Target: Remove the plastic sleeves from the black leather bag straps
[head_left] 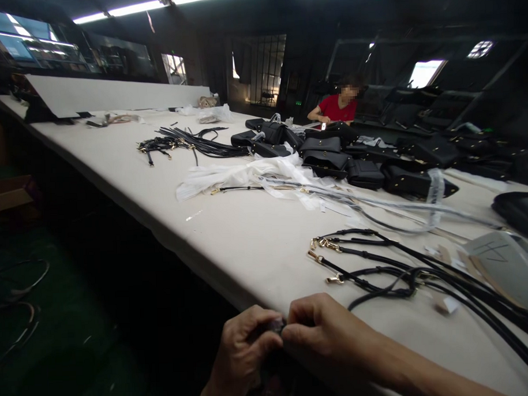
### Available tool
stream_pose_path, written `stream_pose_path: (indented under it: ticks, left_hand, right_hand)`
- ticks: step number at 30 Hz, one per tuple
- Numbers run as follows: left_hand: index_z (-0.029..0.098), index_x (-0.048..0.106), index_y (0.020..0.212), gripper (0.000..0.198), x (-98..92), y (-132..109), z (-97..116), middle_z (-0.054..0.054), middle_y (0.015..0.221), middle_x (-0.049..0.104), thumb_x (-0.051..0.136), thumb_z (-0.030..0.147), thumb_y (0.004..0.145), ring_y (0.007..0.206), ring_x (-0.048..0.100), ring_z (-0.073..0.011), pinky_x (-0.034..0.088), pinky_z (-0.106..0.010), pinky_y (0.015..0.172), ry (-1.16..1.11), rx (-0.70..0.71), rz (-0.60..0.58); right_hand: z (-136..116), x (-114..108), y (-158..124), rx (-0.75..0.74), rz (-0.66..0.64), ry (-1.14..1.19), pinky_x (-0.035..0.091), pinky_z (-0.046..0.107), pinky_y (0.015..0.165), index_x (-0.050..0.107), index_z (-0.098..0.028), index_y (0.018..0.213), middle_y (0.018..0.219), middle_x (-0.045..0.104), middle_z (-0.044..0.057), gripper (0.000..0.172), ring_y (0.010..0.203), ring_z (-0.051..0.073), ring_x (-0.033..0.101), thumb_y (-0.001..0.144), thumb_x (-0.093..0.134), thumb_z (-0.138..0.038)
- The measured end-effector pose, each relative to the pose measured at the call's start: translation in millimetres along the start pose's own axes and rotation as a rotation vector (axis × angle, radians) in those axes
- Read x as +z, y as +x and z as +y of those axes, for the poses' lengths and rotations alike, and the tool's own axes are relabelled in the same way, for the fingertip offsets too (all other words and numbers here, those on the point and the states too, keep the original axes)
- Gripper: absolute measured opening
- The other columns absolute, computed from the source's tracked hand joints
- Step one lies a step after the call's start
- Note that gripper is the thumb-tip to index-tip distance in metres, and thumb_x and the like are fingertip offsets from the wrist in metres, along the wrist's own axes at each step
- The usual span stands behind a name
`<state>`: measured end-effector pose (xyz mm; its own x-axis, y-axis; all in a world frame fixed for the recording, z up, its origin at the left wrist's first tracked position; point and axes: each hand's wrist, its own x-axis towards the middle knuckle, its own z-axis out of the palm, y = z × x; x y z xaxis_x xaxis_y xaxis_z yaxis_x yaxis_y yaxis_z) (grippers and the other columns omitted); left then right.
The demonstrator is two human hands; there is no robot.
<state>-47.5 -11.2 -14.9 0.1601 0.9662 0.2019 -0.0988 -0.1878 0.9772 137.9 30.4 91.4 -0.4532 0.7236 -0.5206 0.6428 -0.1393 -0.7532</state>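
Observation:
At the table's near edge, my left hand [243,346] and my right hand [323,331] meet fingertip to fingertip. Both are closed in a pinch around a small greyish, partly see-through piece [275,324]. Fingers cover most of it, so its kind does not show. Just beyond my right hand lie several black straps [378,254] with gold-coloured snap hooks [335,279], stretching off to the right. Below my hands it is too dark to make anything out.
The long pale table [230,234] runs away to the left. On it are white wrapping [250,172], a bundle of black straps [201,143], black bags [323,152] and a marked pattern piece [506,264]. A person in a red top [339,109] is at the far side.

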Motion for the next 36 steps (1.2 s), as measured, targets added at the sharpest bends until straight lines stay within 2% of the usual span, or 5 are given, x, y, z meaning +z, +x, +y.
stream_pose_path:
  ticks: [4, 9, 19, 28, 36]
  left_hand:
    - [0.018, 0.065, 0.107, 0.062, 2.7, 4.9, 2.2, 0.000, 0.074, 0.064, 0.087, 0.053, 0.061, 0.059, 0.057, -0.0126, 0.043, -0.021, 0.054, -0.496, -0.434, -0.105]
    - [0.015, 0.063, 0.077, 0.036, -8.1, 4.0, 6.5, 0.002, 0.067, 0.057, 0.072, 0.050, 0.079, 0.062, 0.048, -0.0119, 0.038, -0.021, 0.058, -0.024, -0.401, -0.121]
    - [0.016, 0.059, 0.075, 0.049, 4.0, -0.1, 5.0, 0.003, 0.060, 0.051, 0.063, 0.064, 0.082, 0.056, 0.043, -0.0114, 0.035, -0.022, 0.054, -0.088, -0.319, -0.127]
    - [0.020, 0.068, 0.086, 0.012, 19.2, 9.7, 21.2, -0.006, 0.092, 0.062, 0.059, 0.020, 0.094, 0.087, 0.059, -0.0176, 0.047, -0.026, 0.080, 0.398, 0.511, 0.123]
    - [0.018, 0.066, 0.109, 0.066, -6.5, -3.0, 3.3, -0.006, 0.094, 0.067, 0.050, 0.076, 0.082, 0.082, 0.059, -0.0200, 0.046, -0.027, 0.072, -0.006, -0.225, -0.302]
  right_hand:
    - [2.5, 1.5, -3.9, -0.368, 0.118, -0.624, 0.021, 0.025, 0.051, 0.059, -0.018, 0.070, 0.061, 0.058, -0.003, 0.017, 0.052, 0.009, 0.040, 0.086, 0.056, -0.024]
    - [1.1, -1.9, -1.4, -0.404, 0.192, -1.027, 0.014, 0.030, 0.051, 0.060, -0.018, 0.071, 0.065, 0.066, 0.000, 0.017, 0.050, 0.012, 0.046, 0.087, 0.058, -0.024]
    - [9.4, -7.2, -9.5, -0.194, 0.026, -0.480, 0.028, 0.019, 0.048, 0.070, -0.022, 0.079, 0.060, 0.059, -0.004, 0.014, 0.054, 0.009, 0.049, 0.083, 0.060, -0.031]
    - [11.6, -5.2, 2.1, -0.064, -0.117, -0.053, 0.025, 0.019, 0.045, 0.070, -0.015, 0.077, 0.054, 0.041, -0.006, 0.023, 0.050, 0.008, 0.037, 0.083, 0.058, -0.034]
    - [4.3, -20.8, -19.2, -0.169, -0.082, -0.398, 0.022, 0.019, 0.042, 0.075, -0.020, 0.077, 0.051, 0.043, -0.007, 0.016, 0.047, 0.007, 0.038, 0.077, 0.059, -0.023]
